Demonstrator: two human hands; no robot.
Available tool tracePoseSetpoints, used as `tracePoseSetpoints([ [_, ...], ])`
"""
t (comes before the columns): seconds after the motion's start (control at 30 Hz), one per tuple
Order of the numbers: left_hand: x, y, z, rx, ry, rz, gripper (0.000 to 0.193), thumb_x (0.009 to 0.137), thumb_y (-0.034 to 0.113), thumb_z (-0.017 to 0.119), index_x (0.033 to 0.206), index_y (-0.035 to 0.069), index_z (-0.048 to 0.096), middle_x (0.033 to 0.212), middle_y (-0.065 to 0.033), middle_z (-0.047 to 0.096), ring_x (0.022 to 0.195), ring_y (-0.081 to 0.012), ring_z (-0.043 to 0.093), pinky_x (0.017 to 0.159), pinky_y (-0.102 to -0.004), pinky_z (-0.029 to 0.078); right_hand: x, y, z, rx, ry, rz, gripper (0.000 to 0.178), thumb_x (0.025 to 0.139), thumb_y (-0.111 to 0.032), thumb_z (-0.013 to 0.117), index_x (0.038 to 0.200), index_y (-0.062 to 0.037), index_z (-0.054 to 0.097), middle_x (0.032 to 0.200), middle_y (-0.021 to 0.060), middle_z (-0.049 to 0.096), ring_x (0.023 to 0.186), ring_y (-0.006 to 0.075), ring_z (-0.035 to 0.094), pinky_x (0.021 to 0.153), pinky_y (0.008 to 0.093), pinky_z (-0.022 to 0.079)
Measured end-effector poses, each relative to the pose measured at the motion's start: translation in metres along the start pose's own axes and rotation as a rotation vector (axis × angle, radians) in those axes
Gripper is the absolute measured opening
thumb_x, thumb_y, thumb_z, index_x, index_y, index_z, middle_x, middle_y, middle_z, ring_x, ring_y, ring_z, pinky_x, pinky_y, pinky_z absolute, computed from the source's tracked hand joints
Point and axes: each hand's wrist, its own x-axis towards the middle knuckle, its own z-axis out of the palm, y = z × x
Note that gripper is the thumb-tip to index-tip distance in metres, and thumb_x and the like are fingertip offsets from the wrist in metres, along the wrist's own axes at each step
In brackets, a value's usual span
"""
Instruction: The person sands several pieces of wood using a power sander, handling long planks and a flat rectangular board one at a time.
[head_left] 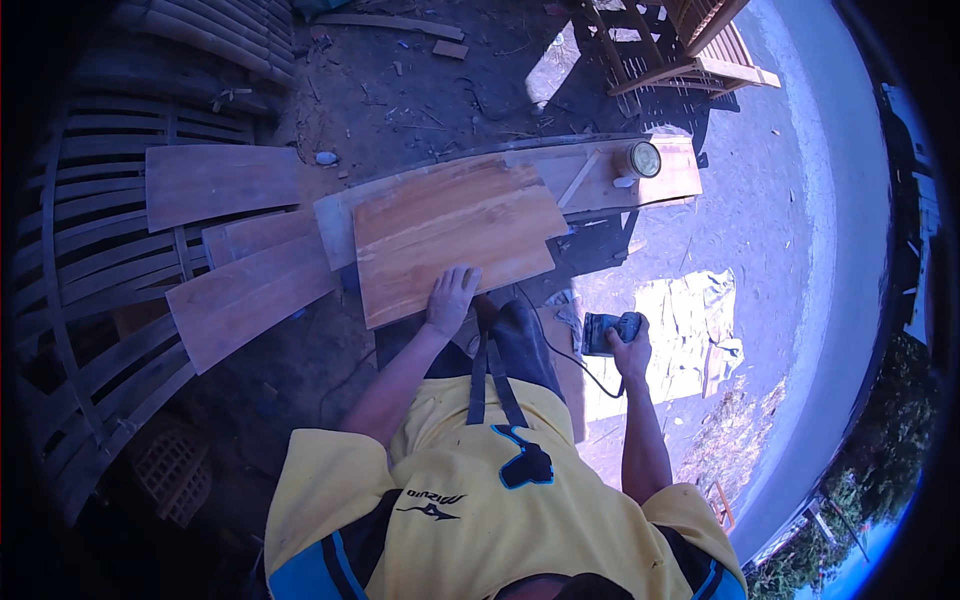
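A wide wooden board (pixel 450 225) with a notch at its right corner lies across the workbench in front of me. My left hand (pixel 453 297) rests on its near edge, fingers stretched out over the wood and holding nothing. Off to the right of the board, my right hand (pixel 630 345) is closed around a dark corded electric sander (pixel 600 334). The sander is held out over the ground, apart from the board. Its black cord (pixel 560 350) loops back toward the bench.
A tin can (pixel 643 160) stands on the bench's far right end, beside a thin wood strip (pixel 579 180). Loose wooden panels (pixel 250 300) lie to the left on a slatted bamboo bench (pixel 100 240). A wooden chair-like frame (pixel 690 60) stands far right; a pale sheet (pixel 690 335) covers sunlit ground.
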Motion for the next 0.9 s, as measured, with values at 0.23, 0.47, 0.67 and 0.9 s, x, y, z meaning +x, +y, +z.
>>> tracePoseSetpoints([
  [0.23,-0.011,-0.032,0.106,0.335,0.046,0.199,0.075,0.106,0.018,0.046,0.172,0.043,0.021,0.178,-0.0135,0.022,0.166,-0.0328,0.019,0.135,-0.051,0.014,0.058,-0.088,0.017,0.025,-0.065,-0.26,0.081,0.084,-0.024,0.086,0.152,-0.0042,0.047,0.136,0.0272,0.063,0.124,0.0444,0.064,0.104,0.0505,0.053],
  [0.47,0.0,-0.066,0.155,0.349,0.104,0.12,0.075,0.106,0.023,0.047,0.171,0.046,0.02,0.179,-0.0128,0.02,0.166,-0.0332,0.018,0.134,-0.0549,0.013,0.118,-0.182,0.066,-0.034,-0.064,-0.465,0.08,0.084,-0.025,0.086,0.15,-0.007,0.045,0.138,0.0257,0.058,0.122,0.046,0.064,0.101,0.0525,0.054],
  [0.67,0.012,-0.116,0.145,0.316,0.061,-0.017,0.08,0.104,0.019,0.05,0.172,0.045,0.018,0.179,-0.0133,0.018,0.166,-0.0323,0.017,0.134,-0.0521,0.017,0.158,-0.272,0.154,0.034,-0.026,-0.522,0.082,0.083,-0.03,0.085,0.148,-0.0037,0.043,0.135,0.028,0.058,0.118,0.05,0.065,0.099,0.0555,0.055],
  [0.9,0.026,-0.166,0.091,-0.126,-0.054,-0.045,0.077,0.103,0.039,0.063,0.172,0.033,0.028,0.179,-0.0189,0.015,0.166,-0.0397,0.015,0.133,-0.0578,0.016,0.203,-0.322,0.242,-0.058,0.178,-0.341,0.083,0.086,-0.033,0.083,0.149,0.0031,0.04,0.126,0.0368,0.057,0.111,0.0544,0.064,0.096,0.0583,0.054],
])
